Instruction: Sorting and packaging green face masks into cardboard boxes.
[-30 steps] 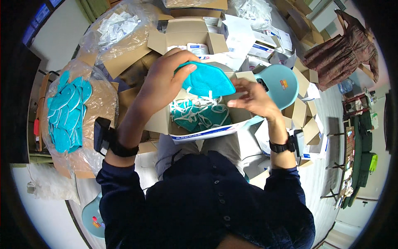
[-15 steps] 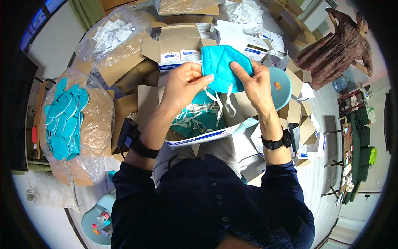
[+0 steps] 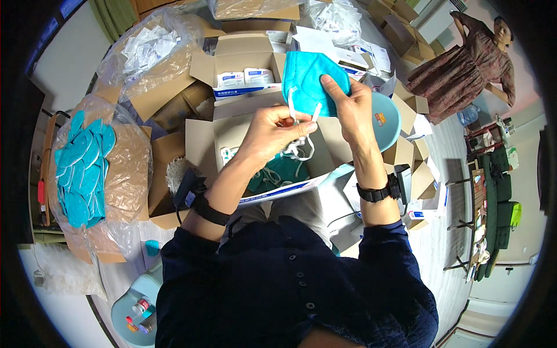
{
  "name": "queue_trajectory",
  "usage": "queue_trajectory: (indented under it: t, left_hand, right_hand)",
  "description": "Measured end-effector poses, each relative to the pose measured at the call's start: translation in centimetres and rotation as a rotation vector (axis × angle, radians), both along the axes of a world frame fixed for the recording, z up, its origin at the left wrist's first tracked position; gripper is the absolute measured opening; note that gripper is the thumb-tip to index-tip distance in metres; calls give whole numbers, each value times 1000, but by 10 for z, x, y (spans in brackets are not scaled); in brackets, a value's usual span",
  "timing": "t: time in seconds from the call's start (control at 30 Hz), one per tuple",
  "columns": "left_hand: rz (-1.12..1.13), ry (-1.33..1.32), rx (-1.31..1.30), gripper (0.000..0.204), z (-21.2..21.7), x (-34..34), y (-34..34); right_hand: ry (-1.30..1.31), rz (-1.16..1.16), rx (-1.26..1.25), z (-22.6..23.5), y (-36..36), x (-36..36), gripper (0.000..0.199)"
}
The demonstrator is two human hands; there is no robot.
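A folded teal face mask is held up in front of me, with white elastic straps hanging from its lower edge. My right hand grips its right side, thumb on the front face. Below its left corner, my left hand pinches the white strap between thumb and fingers. Beneath both hands an open cardboard box rests at my lap, with more teal masks and tangled straps inside. Part of its contents is hidden by my left hand and forearm.
At left, a plastic-lined carton bears a heap of teal mask pieces. Ahead stands an open box with white packets. A blue stool is right of my hand. A person stands at far right.
My left hand has left the mask's left edge, moved down and now pinches the strap. The mask stays in my right hand, raised slightly.
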State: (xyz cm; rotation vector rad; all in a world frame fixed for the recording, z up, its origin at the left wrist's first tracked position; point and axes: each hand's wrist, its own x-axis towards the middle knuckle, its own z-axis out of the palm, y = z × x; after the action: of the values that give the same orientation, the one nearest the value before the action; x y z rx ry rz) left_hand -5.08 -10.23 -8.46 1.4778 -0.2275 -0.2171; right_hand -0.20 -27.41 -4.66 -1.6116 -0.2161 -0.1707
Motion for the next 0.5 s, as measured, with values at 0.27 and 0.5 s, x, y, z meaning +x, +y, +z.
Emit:
queue_trajectory:
  t: [0.27,0.5]
  left_hand:
    - [-150,-99,20,17,6,-7,12]
    - [-160,-3,229,24,11,-12,28]
  right_hand:
    - [98,29,-61,-8,-4,2,21]
    - [100,9,-59,-18,-5,11,22]
